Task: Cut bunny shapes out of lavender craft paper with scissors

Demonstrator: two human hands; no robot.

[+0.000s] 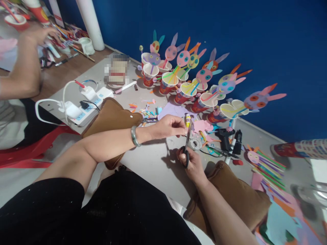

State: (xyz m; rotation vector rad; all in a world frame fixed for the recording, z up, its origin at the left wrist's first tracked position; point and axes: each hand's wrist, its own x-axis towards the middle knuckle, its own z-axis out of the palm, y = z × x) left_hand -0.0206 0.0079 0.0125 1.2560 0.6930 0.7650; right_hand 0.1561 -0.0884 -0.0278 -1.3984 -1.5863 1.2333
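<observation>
just right of the frame's centre, scissors (189, 136) with slim metal blades and rounded black handles point upward. the right hand (192, 165) grips them by the handles; the left hand (171, 127) pinches its fingertips beside the blades, on what cannot be told. smooth brown cushions (109, 115) lie by both forearms; round-rimmed paper cups (170, 80) fill the upper middle.

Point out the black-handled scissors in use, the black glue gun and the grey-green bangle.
Black-handled scissors (188, 142): head view, lower blades, just above the handles.
Black glue gun (226, 139): head view, middle of its body.
Grey-green bangle (133, 136): head view, outer face of its band.
</observation>
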